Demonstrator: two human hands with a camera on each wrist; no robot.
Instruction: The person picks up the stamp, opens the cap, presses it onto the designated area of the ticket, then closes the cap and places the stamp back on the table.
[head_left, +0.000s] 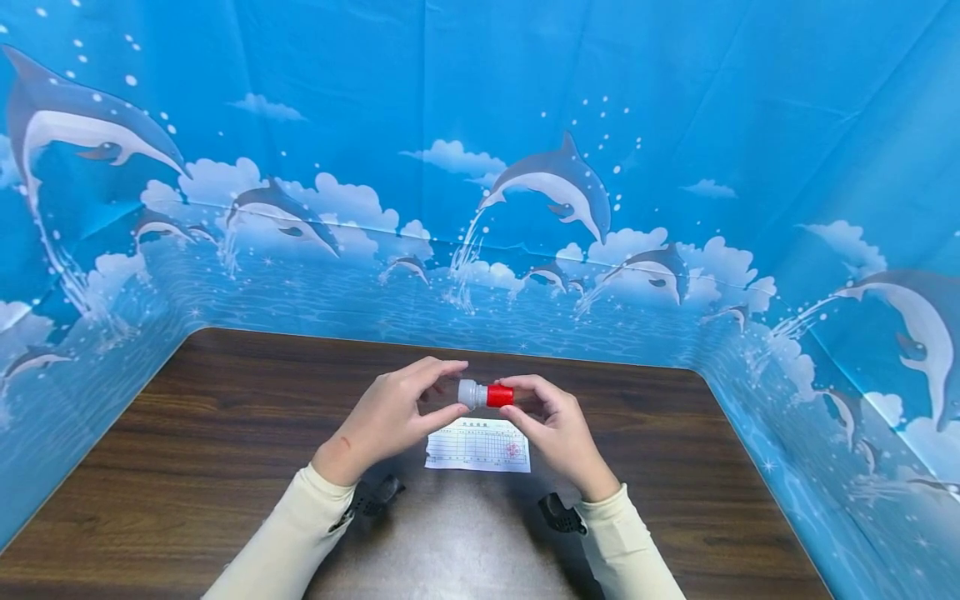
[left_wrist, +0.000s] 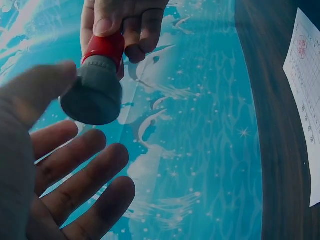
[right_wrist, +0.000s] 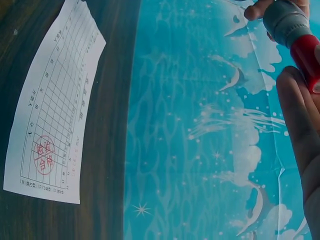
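Observation:
Level above the table lies a short stamp-like object with a red handle (head_left: 501, 396) and a wider, translucent grey cap (head_left: 471, 394). My right hand (head_left: 557, 429) pinches the red handle between thumb and fingers. At the grey end, my left hand (head_left: 390, 415) has its thumb and fingers spread around the cap. In the left wrist view the left thumb (left_wrist: 47, 87) is at the cap's side, and the other fingers (left_wrist: 95, 187) stretch out apart below it. Whether the thumb touches the cap I cannot tell. Below lies a printed paper form (head_left: 477, 457) with a round red stamp mark.
A dark wood-grain table (head_left: 660, 483) carries the form. Around its back and sides hangs a blue curtain (head_left: 360, 100) printed with dolphins and clouds. Each wrist wears a black camera, the left one (head_left: 378, 496) and the right one (head_left: 561, 512).

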